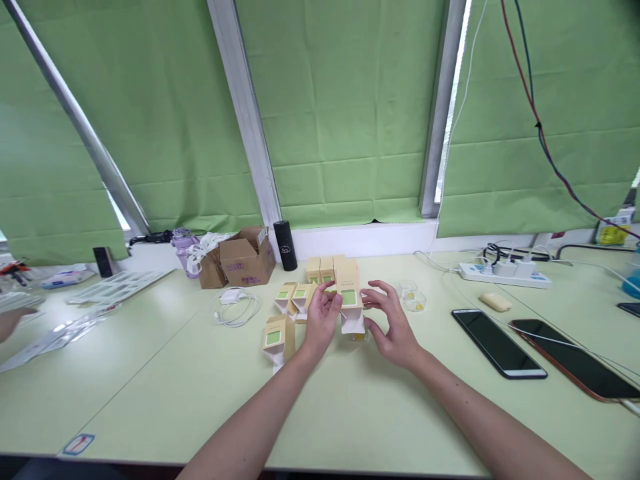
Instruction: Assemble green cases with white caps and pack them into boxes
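Observation:
My left hand point(323, 320) is closed on a small tan cardboard box point(349, 283) with a green label, fingers along its left side. White flaps hang loose at the box's lower end. Close to the box's right side is my right hand point(393, 327), fingers curved and spread apart; whether the tips touch the box I cannot tell. A small clear piece with yellow in it point(359, 337) shows just under the flaps, partly hidden. Left of my left hand stands a similar box point(276, 339) with its flap out, with more such boxes point(286, 297) behind. Several clear round containers point(414, 300) lie beyond my right hand.
Two phones point(497, 343) lie at the right beside a power strip point(505, 273) and loose cables. Behind are an open brown carton point(247, 257), a black bottle point(285, 245) and a white charger point(233, 297). Another person's hand point(13, 322) shows at the far left.

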The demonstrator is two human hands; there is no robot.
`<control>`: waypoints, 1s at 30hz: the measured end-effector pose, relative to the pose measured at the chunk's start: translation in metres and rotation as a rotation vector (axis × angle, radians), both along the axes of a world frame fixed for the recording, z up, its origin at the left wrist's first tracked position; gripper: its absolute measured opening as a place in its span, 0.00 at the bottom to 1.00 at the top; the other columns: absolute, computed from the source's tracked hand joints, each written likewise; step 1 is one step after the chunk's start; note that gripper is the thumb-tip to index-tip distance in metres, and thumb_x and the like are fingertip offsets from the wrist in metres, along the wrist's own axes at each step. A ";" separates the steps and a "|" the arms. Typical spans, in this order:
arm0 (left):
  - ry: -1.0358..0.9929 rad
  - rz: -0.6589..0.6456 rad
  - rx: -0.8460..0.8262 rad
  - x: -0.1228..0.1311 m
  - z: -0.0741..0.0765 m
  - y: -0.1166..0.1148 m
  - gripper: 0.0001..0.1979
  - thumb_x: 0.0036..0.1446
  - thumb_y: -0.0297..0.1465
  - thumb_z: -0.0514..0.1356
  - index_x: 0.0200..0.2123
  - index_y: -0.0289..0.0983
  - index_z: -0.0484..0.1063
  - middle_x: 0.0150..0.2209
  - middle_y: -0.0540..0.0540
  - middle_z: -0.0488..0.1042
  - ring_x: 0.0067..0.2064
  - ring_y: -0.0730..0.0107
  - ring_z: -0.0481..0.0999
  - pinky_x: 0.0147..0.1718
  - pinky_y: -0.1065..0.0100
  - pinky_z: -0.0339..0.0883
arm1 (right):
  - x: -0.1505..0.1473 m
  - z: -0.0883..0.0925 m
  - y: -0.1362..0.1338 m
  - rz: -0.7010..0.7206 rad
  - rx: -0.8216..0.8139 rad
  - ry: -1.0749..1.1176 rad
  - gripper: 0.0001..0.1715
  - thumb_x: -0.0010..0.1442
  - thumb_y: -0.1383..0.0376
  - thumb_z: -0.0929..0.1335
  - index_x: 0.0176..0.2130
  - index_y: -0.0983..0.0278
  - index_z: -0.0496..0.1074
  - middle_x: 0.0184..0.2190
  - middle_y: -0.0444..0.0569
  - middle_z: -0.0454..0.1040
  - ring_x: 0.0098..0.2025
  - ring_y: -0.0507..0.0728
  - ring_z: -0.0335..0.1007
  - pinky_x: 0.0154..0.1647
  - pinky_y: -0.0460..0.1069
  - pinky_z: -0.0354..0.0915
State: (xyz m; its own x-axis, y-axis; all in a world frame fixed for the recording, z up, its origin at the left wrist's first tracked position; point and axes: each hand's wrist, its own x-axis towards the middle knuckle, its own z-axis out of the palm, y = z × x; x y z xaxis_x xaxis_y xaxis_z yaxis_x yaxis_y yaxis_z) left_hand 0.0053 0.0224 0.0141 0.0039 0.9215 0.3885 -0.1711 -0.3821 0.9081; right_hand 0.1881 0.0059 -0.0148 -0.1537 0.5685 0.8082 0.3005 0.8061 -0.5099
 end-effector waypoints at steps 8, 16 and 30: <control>0.048 -0.031 -0.008 0.000 -0.004 0.004 0.33 0.55 0.55 0.69 0.53 0.40 0.66 0.35 0.48 0.79 0.39 0.64 0.81 0.41 0.64 0.71 | -0.002 0.000 0.000 0.078 -0.106 0.087 0.24 0.70 0.66 0.65 0.63 0.49 0.68 0.67 0.54 0.55 0.66 0.65 0.65 0.58 0.63 0.77; 0.089 -0.030 0.084 -0.003 -0.013 0.004 0.26 0.63 0.52 0.64 0.56 0.42 0.68 0.57 0.40 0.72 0.48 0.62 0.78 0.48 0.62 0.71 | -0.001 0.000 0.002 0.109 -0.216 0.218 0.21 0.70 0.62 0.67 0.61 0.50 0.71 0.65 0.53 0.57 0.52 0.59 0.76 0.56 0.61 0.77; 0.287 -0.014 0.284 -0.006 -0.014 -0.001 0.23 0.60 0.34 0.67 0.59 0.47 0.70 0.63 0.41 0.63 0.53 0.58 0.76 0.56 0.55 0.68 | 0.000 -0.001 0.006 0.139 -0.282 0.275 0.22 0.67 0.63 0.69 0.60 0.49 0.72 0.64 0.53 0.60 0.49 0.59 0.79 0.53 0.60 0.78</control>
State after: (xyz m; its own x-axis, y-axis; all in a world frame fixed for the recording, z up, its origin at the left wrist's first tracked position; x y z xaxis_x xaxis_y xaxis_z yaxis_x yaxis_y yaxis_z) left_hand -0.0012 0.0215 -0.0001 0.1612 0.7764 0.6093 0.0665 -0.6245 0.7782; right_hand 0.1882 0.0115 -0.0156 -0.0443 0.7623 0.6457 0.0206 0.6469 -0.7623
